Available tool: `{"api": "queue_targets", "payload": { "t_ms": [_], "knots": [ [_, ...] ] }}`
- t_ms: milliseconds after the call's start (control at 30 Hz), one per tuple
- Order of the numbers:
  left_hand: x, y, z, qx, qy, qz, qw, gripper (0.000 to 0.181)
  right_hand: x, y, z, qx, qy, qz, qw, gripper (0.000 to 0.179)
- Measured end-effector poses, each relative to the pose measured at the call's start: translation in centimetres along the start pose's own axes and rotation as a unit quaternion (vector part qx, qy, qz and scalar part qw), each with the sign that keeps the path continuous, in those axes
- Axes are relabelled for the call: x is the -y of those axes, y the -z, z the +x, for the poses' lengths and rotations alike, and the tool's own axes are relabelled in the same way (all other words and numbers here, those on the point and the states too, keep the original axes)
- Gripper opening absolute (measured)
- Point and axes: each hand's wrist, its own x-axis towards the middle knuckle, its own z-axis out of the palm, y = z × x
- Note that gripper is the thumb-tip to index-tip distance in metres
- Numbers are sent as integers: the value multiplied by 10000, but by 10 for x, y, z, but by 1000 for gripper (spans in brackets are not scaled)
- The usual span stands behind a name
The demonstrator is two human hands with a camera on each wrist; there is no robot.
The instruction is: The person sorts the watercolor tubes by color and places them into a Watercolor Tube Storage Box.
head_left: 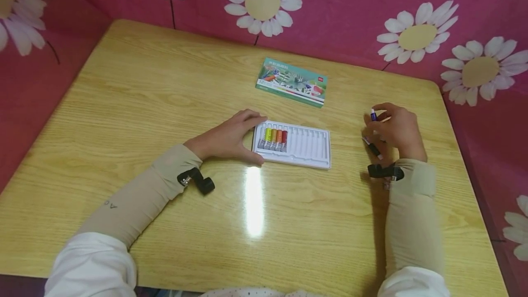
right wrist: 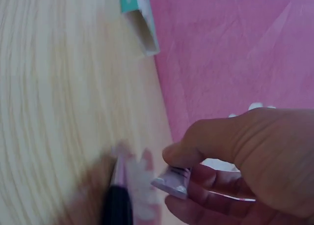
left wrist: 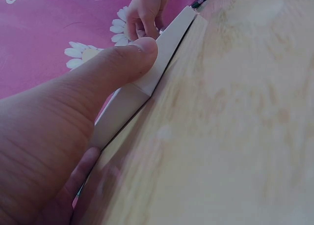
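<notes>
My left hand (head_left: 226, 139) grips the left end of a white plastic tray (head_left: 310, 145), thumb at its near corner and fingers at the far one. In the left wrist view the thumb presses the tray's side wall (left wrist: 169, 45). Several paint tubes (head_left: 274, 138), from white through yellow and orange to red, lie in the tray's left slots; its right slots are bare. To the right of the tray, my right hand (head_left: 399, 128) pinches a blue paint tube (head_left: 373, 115) with a white cap above the table. Below that hand lies a black paint tube (head_left: 374, 149).
A green printed paint box (head_left: 291, 81) lies behind the tray; the right wrist view shows its open end (right wrist: 142, 33). The wooden table (head_left: 165, 81) meets a pink flowered cloth (head_left: 338, 17) at the back and sides. Light glares on the tabletop before the tray.
</notes>
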Motion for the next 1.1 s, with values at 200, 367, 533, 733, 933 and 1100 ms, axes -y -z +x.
{"api": "queue_targets", "payload": {
  "t_ms": [200,367,533,733,933,1100],
  "knots": [
    [0,0,1,-14,0,7,10000,117,14,-1,-7,-70,135,-1,9999,58],
    [0,0,1,6,22,-15,10000,118,26,-2,-14,65,332,165,9993,53],
    [0,0,1,-8,29,0,10000,118,39,-1,-21,35,583,372,9976,50],
    [1,0,0,-9,60,8,10000,118,54,-7,-26,270,589,466,9968,50],
    [0,0,1,40,51,-34,10000,117,65,-13,-31,417,667,588,9952,49],
    [0,1,0,16,50,10,10000,118,74,-20,-33,307,964,588,9931,47]
  ]
}}
